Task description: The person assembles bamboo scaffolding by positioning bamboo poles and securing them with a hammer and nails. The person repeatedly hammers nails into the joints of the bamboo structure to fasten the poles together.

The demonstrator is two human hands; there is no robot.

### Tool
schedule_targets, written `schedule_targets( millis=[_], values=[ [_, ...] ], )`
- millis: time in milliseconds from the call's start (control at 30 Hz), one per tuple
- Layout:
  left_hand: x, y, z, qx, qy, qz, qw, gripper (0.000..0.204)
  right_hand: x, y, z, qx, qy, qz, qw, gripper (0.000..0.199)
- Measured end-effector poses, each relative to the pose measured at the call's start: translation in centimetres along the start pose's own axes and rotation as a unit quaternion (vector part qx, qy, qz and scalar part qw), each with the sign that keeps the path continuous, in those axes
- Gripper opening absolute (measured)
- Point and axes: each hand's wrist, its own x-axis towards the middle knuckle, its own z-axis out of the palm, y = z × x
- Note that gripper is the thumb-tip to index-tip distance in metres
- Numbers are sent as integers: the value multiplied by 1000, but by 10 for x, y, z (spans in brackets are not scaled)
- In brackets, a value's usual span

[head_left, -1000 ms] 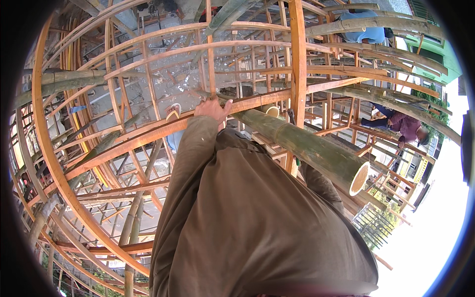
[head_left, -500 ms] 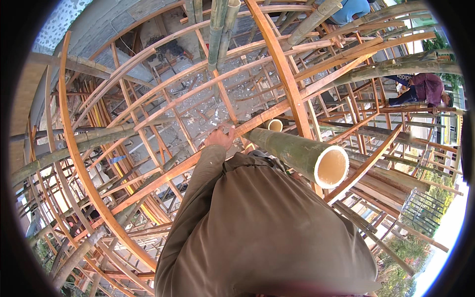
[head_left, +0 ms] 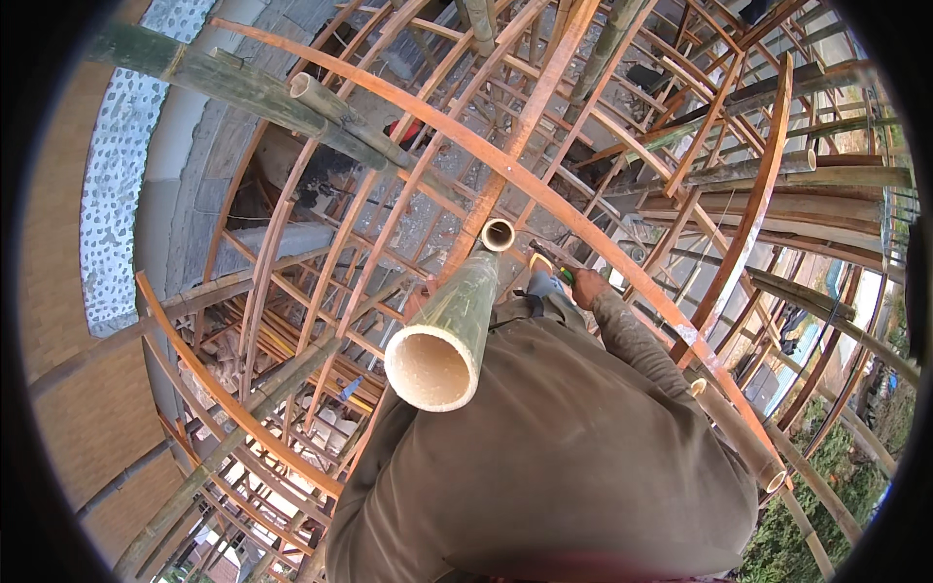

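Note:
A thick green bamboo pole [head_left: 465, 316] runs away from me, its hollow cut end close under the camera and a second cut end [head_left: 498, 234] just past its far tip. My right hand [head_left: 589, 288] is closed on a small tool with a green and yellow handle [head_left: 562, 275], beside a curved orange bamboo slat [head_left: 544, 199]. My left hand [head_left: 419, 302] is almost wholly hidden behind the pole's left side; its grip does not show. My brown-sleeved arms and body fill the lower middle.
A lattice of curved orange slats [head_left: 321, 291] and green bamboo poles [head_left: 243, 87] surrounds me high above the ground. A brick wall [head_left: 68, 369] stands at the left, and greenery [head_left: 826, 486] lies at the lower right. Cut pole ends [head_left: 773, 478] stick out by my right side.
The view has swung round, so the pole's open end now sits left of centre instead of right. The hand at the orange slat is replaced by my right hand holding a tool.

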Motion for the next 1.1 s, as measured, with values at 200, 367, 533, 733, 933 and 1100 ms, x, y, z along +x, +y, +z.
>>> schedule_targets(
  millis=[200,367,533,733,933,1100],
  values=[
    [-5,13,-1,-10,29,9,999,65,-3,-7,-12,8,66,-73,995,75],
    [-8,17,1,-22,47,13,999,61,7,-9,-7,-12,140,-115,983,74],
    [-3,15,7,-12,80,8,997,58,12,-8,-18,2,143,-142,979,69],
    [10,-5,29,12,119,6,993,57,8,-12,-17,116,18,-67,991,51],
    [38,-33,27,-86,-17,43,995,53,14,2,17,174,3,3,985,43],
    [69,6,19,-226,3,199,954,35,6,39,18,109,-31,32,993,48]
  ],
)
